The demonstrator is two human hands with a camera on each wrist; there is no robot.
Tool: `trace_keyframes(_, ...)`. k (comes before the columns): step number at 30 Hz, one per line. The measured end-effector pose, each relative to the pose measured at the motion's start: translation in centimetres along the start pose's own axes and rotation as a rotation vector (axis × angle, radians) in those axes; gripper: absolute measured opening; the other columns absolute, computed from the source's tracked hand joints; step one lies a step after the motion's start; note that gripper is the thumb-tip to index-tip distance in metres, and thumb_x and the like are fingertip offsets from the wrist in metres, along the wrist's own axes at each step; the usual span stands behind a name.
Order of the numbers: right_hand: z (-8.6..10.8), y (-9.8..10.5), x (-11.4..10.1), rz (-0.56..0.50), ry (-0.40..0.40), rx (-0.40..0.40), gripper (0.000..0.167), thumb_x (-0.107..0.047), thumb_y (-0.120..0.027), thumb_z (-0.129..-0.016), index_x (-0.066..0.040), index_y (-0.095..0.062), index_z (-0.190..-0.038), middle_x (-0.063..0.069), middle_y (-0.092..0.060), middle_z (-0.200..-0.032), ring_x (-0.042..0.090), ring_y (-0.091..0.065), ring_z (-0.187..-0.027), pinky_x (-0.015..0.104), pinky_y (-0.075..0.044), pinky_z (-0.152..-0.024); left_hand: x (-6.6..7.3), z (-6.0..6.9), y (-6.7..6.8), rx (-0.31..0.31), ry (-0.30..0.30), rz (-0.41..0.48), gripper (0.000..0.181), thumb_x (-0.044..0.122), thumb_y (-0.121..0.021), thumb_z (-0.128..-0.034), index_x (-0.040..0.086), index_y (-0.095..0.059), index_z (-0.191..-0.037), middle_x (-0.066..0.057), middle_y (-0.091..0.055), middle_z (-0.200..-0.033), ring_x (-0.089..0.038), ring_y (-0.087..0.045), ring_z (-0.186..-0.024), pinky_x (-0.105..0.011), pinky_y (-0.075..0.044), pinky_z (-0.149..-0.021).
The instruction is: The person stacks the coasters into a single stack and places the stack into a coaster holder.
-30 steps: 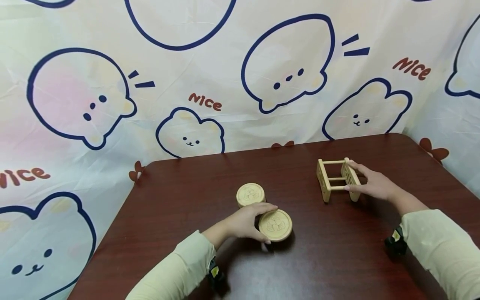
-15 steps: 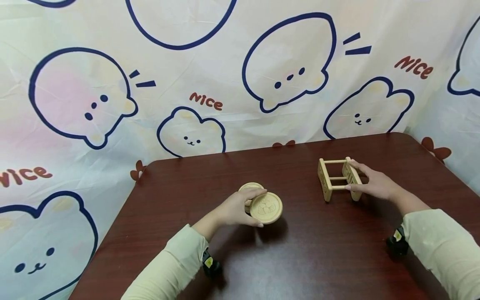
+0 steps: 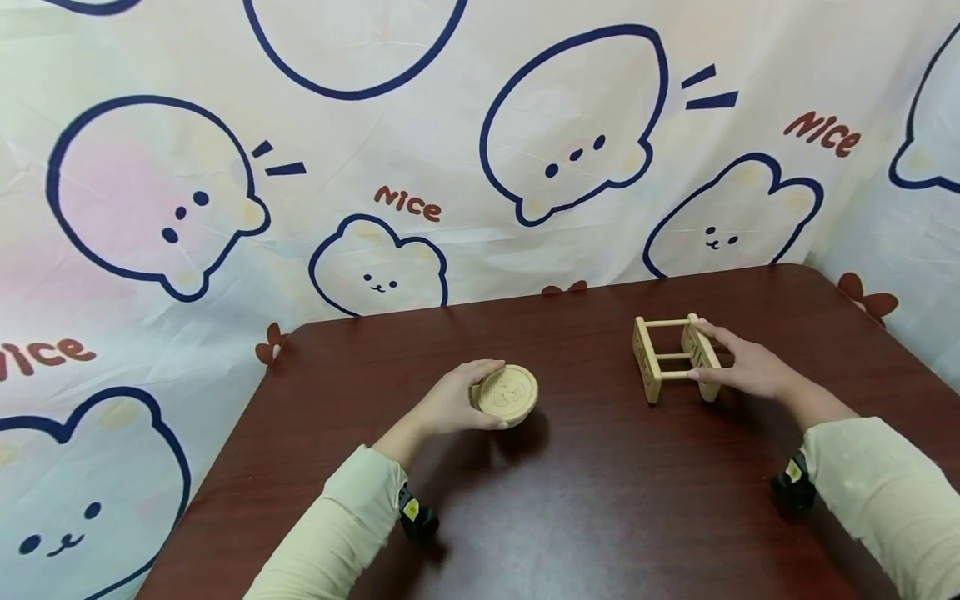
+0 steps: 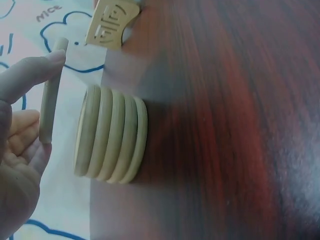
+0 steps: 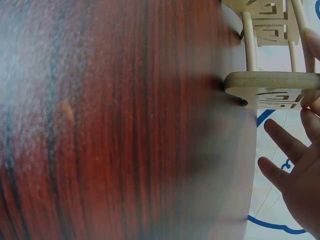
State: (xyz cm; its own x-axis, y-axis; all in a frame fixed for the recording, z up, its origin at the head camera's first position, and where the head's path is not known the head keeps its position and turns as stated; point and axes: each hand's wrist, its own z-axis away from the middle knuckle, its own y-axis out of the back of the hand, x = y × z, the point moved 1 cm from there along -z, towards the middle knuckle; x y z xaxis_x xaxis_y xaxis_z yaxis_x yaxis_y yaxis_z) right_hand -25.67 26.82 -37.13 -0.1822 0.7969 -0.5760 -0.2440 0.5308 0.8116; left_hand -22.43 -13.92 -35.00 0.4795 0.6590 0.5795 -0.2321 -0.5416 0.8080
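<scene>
My left hand (image 3: 453, 400) pinches a round pale wooden coaster (image 3: 509, 395) by its edge, thumb and fingers on opposite sides. A flower-like pattern is carved in its face. In the left wrist view the held coaster (image 4: 51, 95) is just above a stack of several coasters (image 4: 111, 135), with a gap between them. From the head view that stack is almost wholly hidden beneath it. Over at the right, my right hand (image 3: 753, 367) grips the near end panel of a wooden coaster rack (image 3: 675, 358), which stands on the table. Cut-out patterns mark its panels (image 5: 277, 92).
Everything stands on a dark red-brown wooden table (image 3: 615, 517) with rounded far corners. A cloth backdrop (image 3: 480, 250) with cartoon bears hangs right behind its far edge. The rack stands to the right of the stack, with bare tabletop between them.
My left hand has carried the coaster left and away from me, from beside the stack to over it. The right hand and the rack have stayed in place.
</scene>
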Motion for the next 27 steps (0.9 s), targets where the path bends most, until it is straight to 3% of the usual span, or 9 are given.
trace_keyframes(3, 0.0, 0.0, 0.0, -0.002, 0.002, 0.003, 0.088, -0.048, -0.056, -0.078, -0.010, -0.006, -0.140, 0.031, -0.015, -0.134, 0.050, -0.024, -0.114, 0.062, -0.025, -0.082, -0.5, 0.0, 0.1, 0.018, 0.030, 0.001, 0.082, 0.030, -0.078, -0.0591, 0.009, -0.041, -0.129, -0.002, -0.042, -0.128, -0.016, -0.035, -0.116, -0.035, -0.029, -0.094)
trace_keyframes(12, 0.0, -0.1, 0.1, -0.007, -0.001, 0.006, 0.087, -0.047, -0.056, -0.078, -0.010, -0.007, -0.140, 0.033, -0.019, -0.132, 0.050, -0.025, -0.113, 0.062, -0.026, -0.082, -1.6, -0.1, 0.0, 0.056, 0.031, -0.017, 0.080, 0.026, -0.078, -0.0591, 0.005, -0.042, -0.127, -0.006, -0.044, -0.126, -0.019, -0.036, -0.116, -0.036, -0.029, -0.094)
trace_keyframes(27, -0.1, -0.1, 0.3, -0.025, -0.008, 0.004, 0.087, -0.047, -0.056, -0.078, -0.011, -0.006, -0.140, 0.032, -0.021, -0.131, 0.049, -0.027, -0.113, 0.062, -0.027, -0.082, -2.2, -0.7, -0.3, 0.063, 0.065, -0.021, 0.078, 0.026, -0.078, -0.0606, 0.004, -0.042, -0.127, -0.006, -0.044, -0.126, -0.021, -0.036, -0.116, -0.037, -0.030, -0.094)
